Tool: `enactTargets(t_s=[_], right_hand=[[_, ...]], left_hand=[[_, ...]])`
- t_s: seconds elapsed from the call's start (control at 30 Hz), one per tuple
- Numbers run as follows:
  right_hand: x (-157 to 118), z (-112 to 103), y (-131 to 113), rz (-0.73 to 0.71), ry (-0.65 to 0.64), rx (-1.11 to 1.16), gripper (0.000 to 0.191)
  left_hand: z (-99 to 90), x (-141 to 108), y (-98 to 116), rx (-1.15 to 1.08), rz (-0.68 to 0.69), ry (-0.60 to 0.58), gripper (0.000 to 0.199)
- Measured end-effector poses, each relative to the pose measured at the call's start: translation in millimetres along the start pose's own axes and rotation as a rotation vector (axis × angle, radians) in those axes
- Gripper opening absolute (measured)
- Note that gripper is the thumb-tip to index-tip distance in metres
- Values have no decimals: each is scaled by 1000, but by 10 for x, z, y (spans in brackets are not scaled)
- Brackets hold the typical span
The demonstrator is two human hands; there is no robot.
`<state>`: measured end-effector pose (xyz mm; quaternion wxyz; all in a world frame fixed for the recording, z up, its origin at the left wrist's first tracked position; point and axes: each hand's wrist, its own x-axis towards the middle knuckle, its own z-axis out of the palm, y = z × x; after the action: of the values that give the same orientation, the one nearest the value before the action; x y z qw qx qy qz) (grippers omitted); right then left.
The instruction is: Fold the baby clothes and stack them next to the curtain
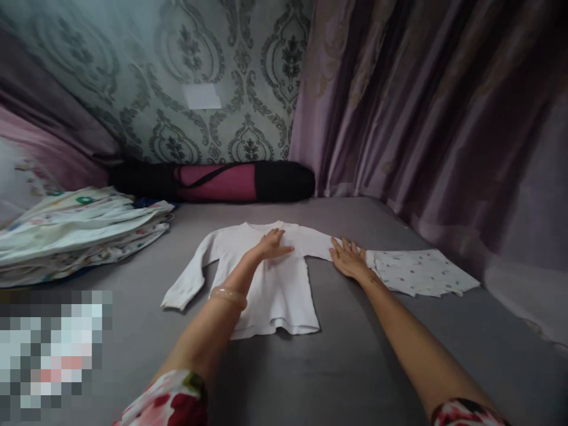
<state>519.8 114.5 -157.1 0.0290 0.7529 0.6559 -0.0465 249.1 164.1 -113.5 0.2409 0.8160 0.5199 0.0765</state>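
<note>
On one grey sheet (337,373), two hands (270,244) (349,260) lie fingers spread on one white shirt (281,290).

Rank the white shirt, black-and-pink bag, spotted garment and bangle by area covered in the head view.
1. White shirt, spread out and partly hidden
2. Black-and-pink bag, long but narrow, lying farther back
3. Spotted garment
4. Bangle, smallest by far

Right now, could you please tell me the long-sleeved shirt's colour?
The shirt is plain white, showing best in the head view.
</note>
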Motion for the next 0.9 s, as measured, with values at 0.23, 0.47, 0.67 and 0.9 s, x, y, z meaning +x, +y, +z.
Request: enactTargets(t_s=[0.23, 0.47, 0.67, 0.9], right_hand=[[104, -33, 20, 23, -42, 35, 59], [-34, -182, -694, -251, 187, 70, 55], [-98, -44, -1231, -479, 79, 103, 65], [8, 6, -1202, -464, 6, 26, 66]], left_hand=[[-429, -763, -733, -223, -265, 346, 52], [-645, -1211, -1213, -104, -619, 501, 33], [-649, -1381, -1410, -114, -780, 378, 34], [-678, -1530, -1583, -212, -849, 266, 28]])
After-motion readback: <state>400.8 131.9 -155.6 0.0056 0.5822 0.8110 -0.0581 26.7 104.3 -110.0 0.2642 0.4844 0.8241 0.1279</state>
